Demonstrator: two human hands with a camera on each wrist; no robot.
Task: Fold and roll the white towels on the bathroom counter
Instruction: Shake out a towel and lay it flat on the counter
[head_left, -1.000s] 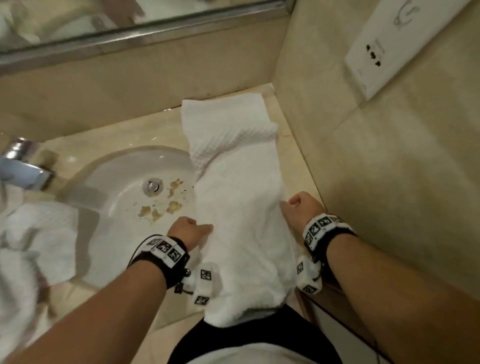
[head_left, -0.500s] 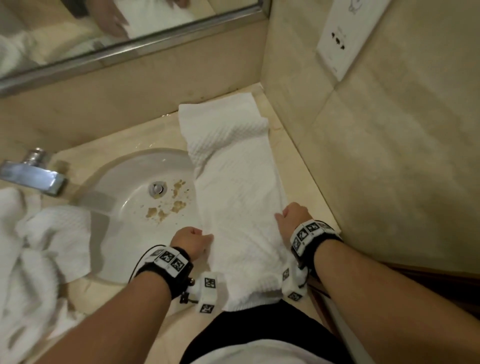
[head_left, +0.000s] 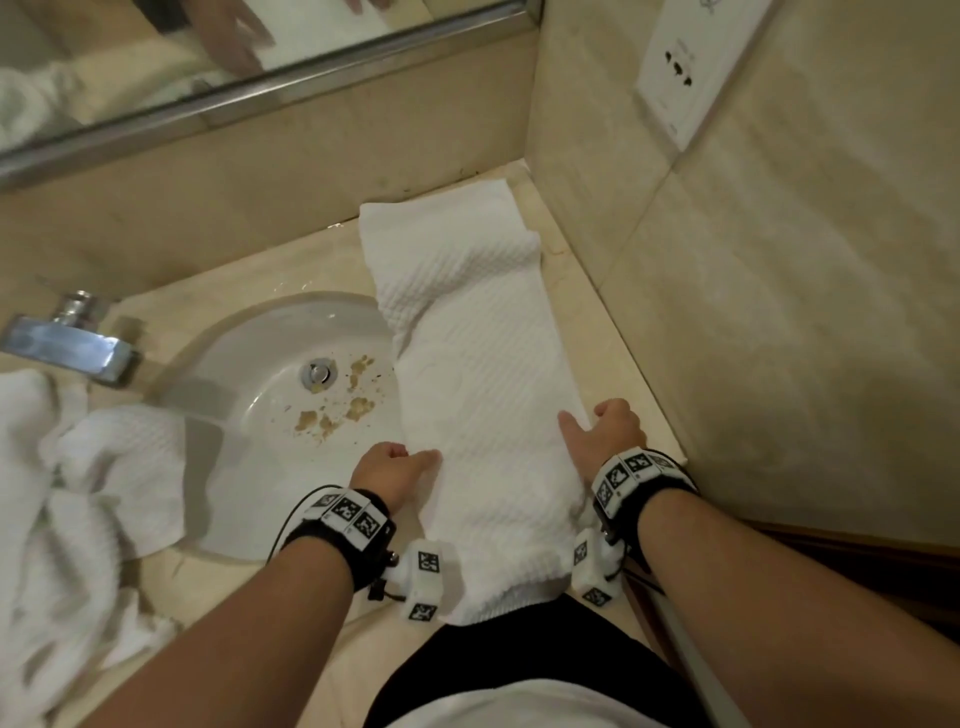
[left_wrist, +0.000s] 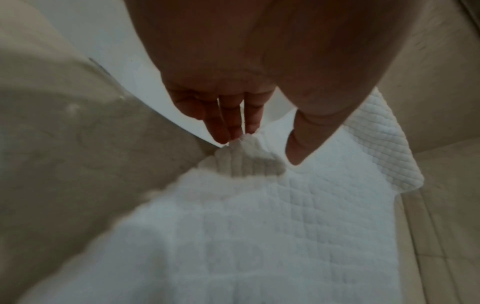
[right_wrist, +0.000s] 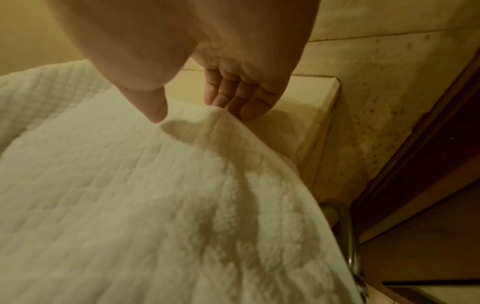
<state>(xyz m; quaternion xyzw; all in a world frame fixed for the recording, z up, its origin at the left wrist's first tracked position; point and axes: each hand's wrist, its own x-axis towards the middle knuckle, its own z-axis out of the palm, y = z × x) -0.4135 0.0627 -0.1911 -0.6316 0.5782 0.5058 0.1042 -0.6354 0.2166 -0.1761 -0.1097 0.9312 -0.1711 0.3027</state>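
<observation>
Nearest the body, the folded towel hangs its short end over the counter edge, just behind and between both wrists. It is white, with a quilted waffle weave, folded into a long narrow strip that runs away from the hands toward the corner of the wall.

The left hand pinches the strip's left edge: in the left wrist view the fingers reach under a small raised tuck of cloth while the thumb presses on top. The right hand grips the opposite edge the same way, its thumb on the upper face and its curled fingers at the lifted rim. The cloth between the hands lies smooth and slightly humped.

Beyond the hands the strip crosses the right rim of the sink, whose bowl, just left of the left hand, holds brown specks near the drain. The towel's far end shows a second, offset layer lying flat near the back wall.

Well left of the left hand lies a crumpled white towel, with the faucet beyond it.
</observation>
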